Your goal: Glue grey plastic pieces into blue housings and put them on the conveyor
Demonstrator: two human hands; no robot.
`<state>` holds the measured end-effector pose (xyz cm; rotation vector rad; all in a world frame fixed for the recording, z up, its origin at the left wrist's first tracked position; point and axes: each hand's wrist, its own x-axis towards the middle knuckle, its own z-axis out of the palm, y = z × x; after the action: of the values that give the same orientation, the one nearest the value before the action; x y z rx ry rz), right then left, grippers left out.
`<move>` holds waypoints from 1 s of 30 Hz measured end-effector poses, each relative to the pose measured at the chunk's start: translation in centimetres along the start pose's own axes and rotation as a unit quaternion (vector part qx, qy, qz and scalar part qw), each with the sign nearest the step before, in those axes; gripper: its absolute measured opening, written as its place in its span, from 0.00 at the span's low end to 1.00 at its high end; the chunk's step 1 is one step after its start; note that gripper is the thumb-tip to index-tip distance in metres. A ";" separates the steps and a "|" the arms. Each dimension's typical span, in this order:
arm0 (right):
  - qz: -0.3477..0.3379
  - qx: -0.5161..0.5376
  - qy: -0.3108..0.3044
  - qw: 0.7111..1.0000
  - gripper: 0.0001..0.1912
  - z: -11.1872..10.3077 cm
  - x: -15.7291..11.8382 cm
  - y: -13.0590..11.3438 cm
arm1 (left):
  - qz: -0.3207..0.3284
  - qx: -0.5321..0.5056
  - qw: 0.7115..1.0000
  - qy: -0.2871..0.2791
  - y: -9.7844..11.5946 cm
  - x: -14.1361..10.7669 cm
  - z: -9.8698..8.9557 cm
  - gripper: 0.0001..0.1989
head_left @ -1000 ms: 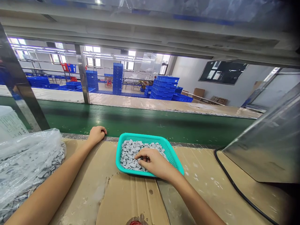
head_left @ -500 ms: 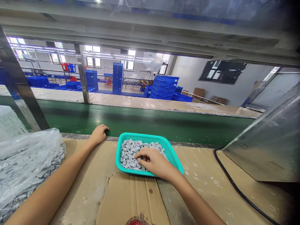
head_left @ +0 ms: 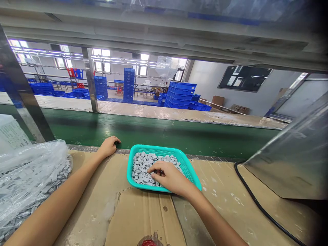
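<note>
I note the right wrist over the near rim of the green basket (head_left: 192, 169); a downward press could tip it and spill the grey pieces (head_left: 140, 169) inside. The right hand (head_left: 171, 177) has curled fingers (head_left: 155, 166) among them; I cannot tell whether they grip one. The left hand (head_left: 108, 147) lies at the edge of the green belt (head_left: 153, 131), a snag risk if that runs. A plastic bag (head_left: 48, 155) flanks the left forearm; a black cable (head_left: 252, 195) crosses the worktop (head_left: 220, 212) at right.
</note>
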<state>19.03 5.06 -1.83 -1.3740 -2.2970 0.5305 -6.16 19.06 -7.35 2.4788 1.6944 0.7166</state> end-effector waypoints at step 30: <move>0.001 -0.003 -0.002 1.000 0.12 0.3 0.1 0.7 | 0.004 -0.048 0.999 0.024 0.4 -0.4 -0.6 0.19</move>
<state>19.33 5.43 -2.45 -1.3798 -2.3014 0.5289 -6.19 18.42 -6.88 2.4238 1.6265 0.8449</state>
